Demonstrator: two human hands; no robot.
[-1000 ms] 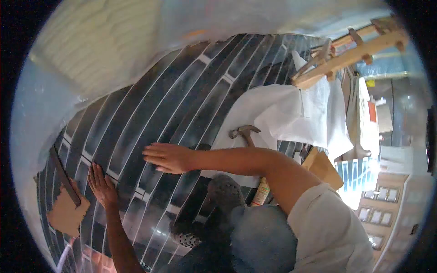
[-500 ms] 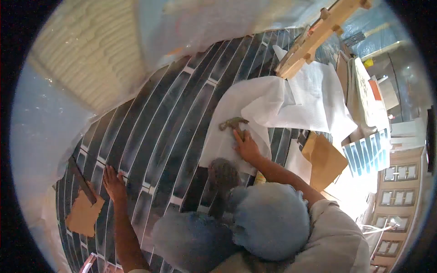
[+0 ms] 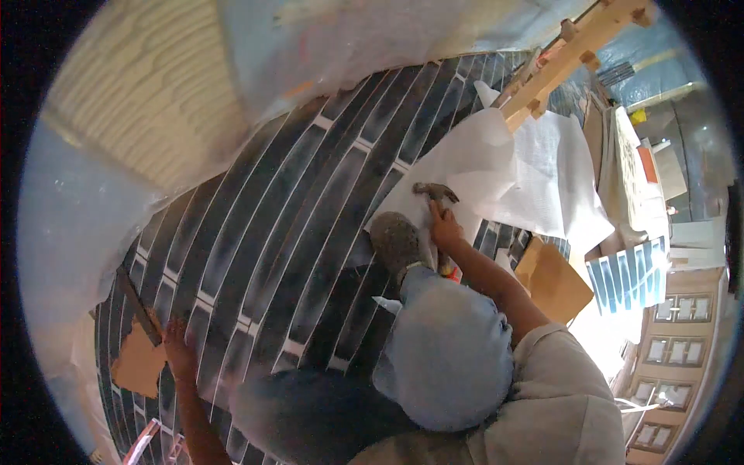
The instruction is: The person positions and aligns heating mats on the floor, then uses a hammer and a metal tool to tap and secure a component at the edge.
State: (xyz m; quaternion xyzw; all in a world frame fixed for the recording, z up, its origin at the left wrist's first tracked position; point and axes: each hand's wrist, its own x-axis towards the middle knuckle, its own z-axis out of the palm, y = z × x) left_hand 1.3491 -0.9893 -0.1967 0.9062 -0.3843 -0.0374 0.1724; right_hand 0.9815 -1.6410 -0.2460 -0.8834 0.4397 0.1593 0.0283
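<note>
Right hand (image 3: 445,227) reaches out over the white sheet (image 3: 480,167) and closes round the handle of the hammer (image 3: 434,191). Hammer head sits just beyond the fingertips, at the far end of the hand, lying on or just above the sheet; cannot tell if it is lifted. Handle mostly hidden under the hand and forearm, an orange bit shows just behind the wrist.

Left hand (image 3: 180,350) is well apart from the hammer, far to the left, pressed flat on the dark tile floor (image 3: 294,225), fingers spread, holding nothing. Just beside it on the left lies a brown cardboard scrap (image 3: 138,363) with a dark strip (image 3: 139,306) across it.

Shoe (image 3: 397,240) rests on the floor at the edge of the sheet, just left of the right hand, near the hammer. Knee (image 3: 446,353) in blue cloth sits below the right forearm.

Wooden frame (image 3: 573,54) stands beyond the sheet, up right. Cardboard piece (image 3: 552,280) lies right of the right arm. Clear plastic film (image 3: 70,225) covers the wall on the left. Floor tiles are long, dark, with pale joints.
</note>
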